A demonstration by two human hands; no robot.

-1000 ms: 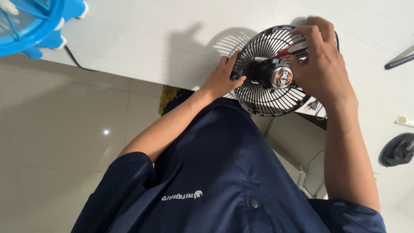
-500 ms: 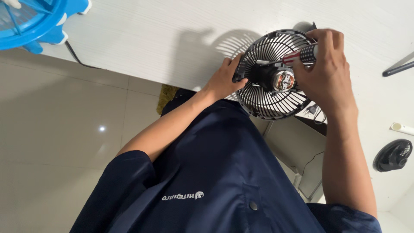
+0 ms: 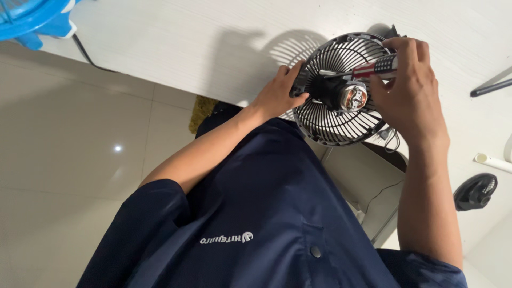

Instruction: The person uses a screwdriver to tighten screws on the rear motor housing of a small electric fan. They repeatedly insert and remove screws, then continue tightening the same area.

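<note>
Small repair workshop; white worktable [image 3: 176,48]; opened fan guard [image 3: 341,120]; blue fan [image 3: 26,18]; loose fan part [image 3: 474,192].

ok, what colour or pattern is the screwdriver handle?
Red and white stripes with a dark blue section, on the screwdriver handle in the right hand; head view.

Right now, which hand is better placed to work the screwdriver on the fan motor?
Probably the right hand: it grips the striped screwdriver, whose shaft reaches across the fan grille towards the motor. The left hand holds the grille's side, away from the tool.
</note>
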